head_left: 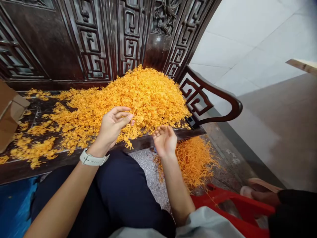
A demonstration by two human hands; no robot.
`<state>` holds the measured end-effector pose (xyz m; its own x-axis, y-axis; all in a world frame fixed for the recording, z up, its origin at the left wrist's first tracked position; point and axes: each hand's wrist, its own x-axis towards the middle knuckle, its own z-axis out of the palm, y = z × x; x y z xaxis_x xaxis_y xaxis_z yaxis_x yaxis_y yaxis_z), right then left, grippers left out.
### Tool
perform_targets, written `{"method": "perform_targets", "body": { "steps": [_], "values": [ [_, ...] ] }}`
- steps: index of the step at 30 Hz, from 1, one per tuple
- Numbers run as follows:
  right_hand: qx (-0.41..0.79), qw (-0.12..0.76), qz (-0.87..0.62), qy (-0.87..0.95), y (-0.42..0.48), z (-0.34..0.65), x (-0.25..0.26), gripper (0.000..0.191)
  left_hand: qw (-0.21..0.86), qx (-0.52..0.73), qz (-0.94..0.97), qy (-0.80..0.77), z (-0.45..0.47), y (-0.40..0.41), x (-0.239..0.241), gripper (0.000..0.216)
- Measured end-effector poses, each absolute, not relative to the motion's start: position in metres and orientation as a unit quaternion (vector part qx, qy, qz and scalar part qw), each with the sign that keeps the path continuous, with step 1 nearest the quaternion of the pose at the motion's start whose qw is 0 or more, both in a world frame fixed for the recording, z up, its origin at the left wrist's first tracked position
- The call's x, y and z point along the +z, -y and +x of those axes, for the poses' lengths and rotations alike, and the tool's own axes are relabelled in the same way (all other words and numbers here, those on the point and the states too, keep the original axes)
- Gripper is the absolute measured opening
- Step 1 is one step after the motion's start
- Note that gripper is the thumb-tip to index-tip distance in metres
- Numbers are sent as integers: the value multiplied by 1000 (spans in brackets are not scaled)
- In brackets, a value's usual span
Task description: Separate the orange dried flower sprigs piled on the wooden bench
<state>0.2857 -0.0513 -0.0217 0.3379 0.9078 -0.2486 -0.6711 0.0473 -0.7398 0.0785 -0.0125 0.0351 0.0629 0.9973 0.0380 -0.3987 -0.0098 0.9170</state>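
A large heap of small, branching yellow-orange pieces (148,94), plastic-looking, lies on a dark wooden bench (141,144). In front of the heap, my left hand (115,124) has its thumb and fingers closed in a pinch. A thin orange piece (131,121) seems to be between the fingertips, partly hidden by them. My right hand (165,141) is at the bench's front edge, palm turned up and fingers loosely curled and apart. Nothing shows in its palm. Below it, darker orange, stringy pieces (195,160) form a second pile near the floor.
The bench has a carved back (128,36) and a curved armrest (223,96) on the right. A cardboard box (11,112) stands at the left. Near my right arm is a red plastic stool (230,201), with another person's foot (257,193) beyond it. Blue sheeting (17,205) lies lower left.
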Motion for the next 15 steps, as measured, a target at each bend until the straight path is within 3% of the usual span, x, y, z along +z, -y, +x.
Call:
{"method": "perform_targets", "body": {
  "steps": [6, 15],
  "values": [
    [472, 628, -406, 466, 59, 231, -3, 31, 584, 601, 419, -349, 82, 14, 32, 47],
    [371, 650, -398, 530, 29, 208, 6, 30, 616, 593, 387, -345, 91, 21, 27, 46]
  ]
}}
